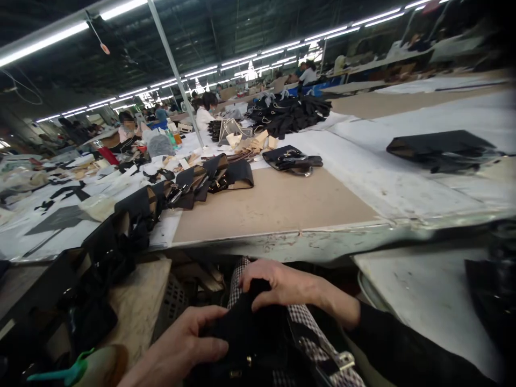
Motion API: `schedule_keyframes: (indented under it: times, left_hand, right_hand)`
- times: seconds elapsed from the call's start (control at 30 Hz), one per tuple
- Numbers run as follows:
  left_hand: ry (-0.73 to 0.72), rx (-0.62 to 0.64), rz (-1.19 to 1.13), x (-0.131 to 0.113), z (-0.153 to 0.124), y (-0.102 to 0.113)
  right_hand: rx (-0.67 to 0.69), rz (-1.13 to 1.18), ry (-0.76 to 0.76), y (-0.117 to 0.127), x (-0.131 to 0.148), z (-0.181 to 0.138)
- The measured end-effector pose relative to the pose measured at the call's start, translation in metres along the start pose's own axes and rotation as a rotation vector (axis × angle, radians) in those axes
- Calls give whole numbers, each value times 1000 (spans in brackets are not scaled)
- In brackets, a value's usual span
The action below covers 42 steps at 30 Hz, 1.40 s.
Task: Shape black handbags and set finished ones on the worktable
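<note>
On my lap, over checked cloth, lies a black bag [258, 336] with small gold-coloured metal fittings and a strap with a silver buckle [345, 361]. My left hand [189, 338] grips its left side, thumb toward me and fingers along the edge. My right hand [274, 282] curls over the far top edge, pinching the black material between thumb and fingers. The dark material hides most of the bag's folds and the fingertips.
A worktable with a brown board [274, 207] stands ahead. A row of black bag pieces [133, 207] runs along its left. Another black bag [290, 158] and a flat black piece [441, 148] lie farther off. A side table [435, 290] is at right; people work beyond.
</note>
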<state>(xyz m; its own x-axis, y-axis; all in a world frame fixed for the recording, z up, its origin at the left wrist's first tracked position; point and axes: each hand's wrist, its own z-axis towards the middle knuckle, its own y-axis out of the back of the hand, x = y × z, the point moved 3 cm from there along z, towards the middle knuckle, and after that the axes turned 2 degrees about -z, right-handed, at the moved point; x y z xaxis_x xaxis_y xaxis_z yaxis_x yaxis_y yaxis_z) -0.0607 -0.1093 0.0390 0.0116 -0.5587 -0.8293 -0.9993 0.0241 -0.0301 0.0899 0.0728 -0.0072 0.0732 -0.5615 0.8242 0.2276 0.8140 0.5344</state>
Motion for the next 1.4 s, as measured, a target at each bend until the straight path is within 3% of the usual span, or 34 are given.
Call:
schedule_keyframes:
  times: [0.07, 0.2, 0.47, 0.6, 0.9, 1.07, 1.23, 1.4]
  left_hand:
    - [-36, 21, 51, 4, 10, 12]
    - [-95, -75, 91, 21, 22, 37]
    - [-108, -520, 125, 67, 1, 50]
    - [-110, -644, 90, 77, 1, 51]
    - [-109, -627, 106, 75, 13, 46]
    - [-189, -620, 186, 69, 16, 41]
    - [-121, -612, 191, 75, 18, 42]
    - [-153, -576, 195, 74, 18, 39]
  right_hand:
    - [49, 26, -56, -6, -12, 11]
    - [61, 60, -93, -12, -24, 17]
    - [-52, -181, -29, -31, -28, 22]
    - [-62, -155, -52, -32, -34, 25]
    - [-88, -228, -260, -32, -34, 26]
    - [-137, -297, -379, -39, -32, 29]
    - [-146, -319, -355, -42, -29, 25]
    - [-144, -357, -406, -42, -29, 21]
